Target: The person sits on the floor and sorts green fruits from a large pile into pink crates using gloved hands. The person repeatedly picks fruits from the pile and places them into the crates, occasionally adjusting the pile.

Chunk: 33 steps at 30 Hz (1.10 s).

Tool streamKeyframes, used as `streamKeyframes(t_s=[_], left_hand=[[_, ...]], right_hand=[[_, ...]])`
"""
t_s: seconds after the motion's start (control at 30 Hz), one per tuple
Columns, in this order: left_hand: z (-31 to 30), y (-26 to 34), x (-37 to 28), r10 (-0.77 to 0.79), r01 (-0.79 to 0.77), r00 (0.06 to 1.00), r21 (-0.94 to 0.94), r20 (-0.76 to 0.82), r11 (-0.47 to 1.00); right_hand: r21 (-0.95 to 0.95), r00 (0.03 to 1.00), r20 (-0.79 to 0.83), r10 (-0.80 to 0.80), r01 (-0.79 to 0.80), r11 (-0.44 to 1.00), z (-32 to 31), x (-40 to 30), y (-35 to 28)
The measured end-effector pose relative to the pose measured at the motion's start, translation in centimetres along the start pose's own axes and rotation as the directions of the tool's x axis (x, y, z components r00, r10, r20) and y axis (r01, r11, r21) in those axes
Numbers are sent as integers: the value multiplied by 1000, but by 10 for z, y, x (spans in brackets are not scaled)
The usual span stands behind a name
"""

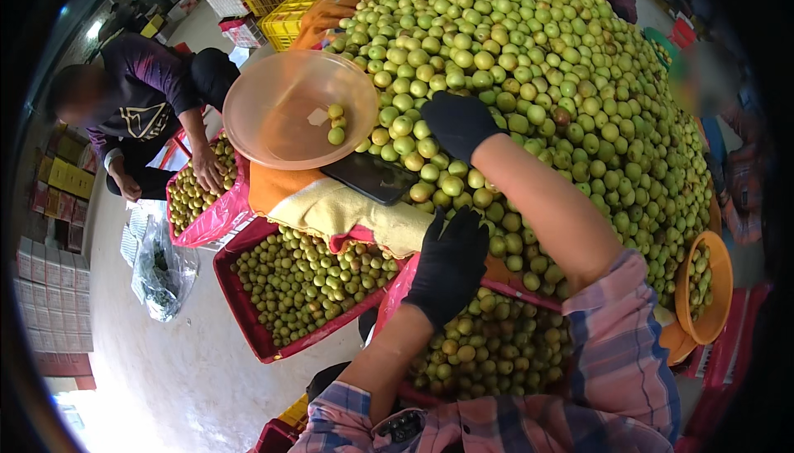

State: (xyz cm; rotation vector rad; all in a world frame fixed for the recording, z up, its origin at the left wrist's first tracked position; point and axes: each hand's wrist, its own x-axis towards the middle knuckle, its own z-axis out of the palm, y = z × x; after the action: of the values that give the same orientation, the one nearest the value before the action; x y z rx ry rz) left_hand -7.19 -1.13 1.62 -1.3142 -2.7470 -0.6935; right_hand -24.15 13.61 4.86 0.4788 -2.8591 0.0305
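Note:
A large heap of round green fruits [558, 75], apparently jujubes, rises before me. My right hand [462, 123], in a black glove, is bent over the heap; its fingertips and anything under them are hidden. Lower down, my left hand [450, 270], also gloved in black, lies at the heap's near edge with thumb and fingers apart and its palm turned away. Below it, a lined crate of fruits [490, 347] sits between my forearms. A translucent orange bowl [267, 118] with several fruits inside stands left of my right hand. Between bowl and hands lies a black phone [372, 177].
A yellow and orange cloth [347, 211] covers the heap's left edge. Beside it stand a red crate of fruits [310, 292] and a pink-lined crate [211, 223], where a seated person [149, 93] reaches in. An orange basin [713, 292] is at right; yellow crates [298, 10] stand behind.

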Motion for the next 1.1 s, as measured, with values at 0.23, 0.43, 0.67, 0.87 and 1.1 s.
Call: streamKeyframes(t_s=[0.23, 0.43, 0.67, 0.87, 1.1], left_hand=[[4, 0, -6, -12, 12, 1000, 31, -10, 999], [8, 0, -2, 25, -24, 1000, 71, -18, 997], [-4, 1, -8, -33, 26, 998, 134, 52, 991], [-2, 4, 1, -30, 27, 998, 53, 51, 998], [-8, 8, 2, 28, -27, 1000, 158, 1, 987]], right_hand=[[123, 889, -191, 417, -400, 908, -43, 24, 72], [-186, 840, 358, 408, -364, 912, -58, 45, 99], [409, 934, -180, 308, -214, 887, -44, 3, 60], [805, 914, 393, -98, -290, 518, -68, -193, -20], [795, 962, 108, 251, -235, 559, -75, -215, 21]])
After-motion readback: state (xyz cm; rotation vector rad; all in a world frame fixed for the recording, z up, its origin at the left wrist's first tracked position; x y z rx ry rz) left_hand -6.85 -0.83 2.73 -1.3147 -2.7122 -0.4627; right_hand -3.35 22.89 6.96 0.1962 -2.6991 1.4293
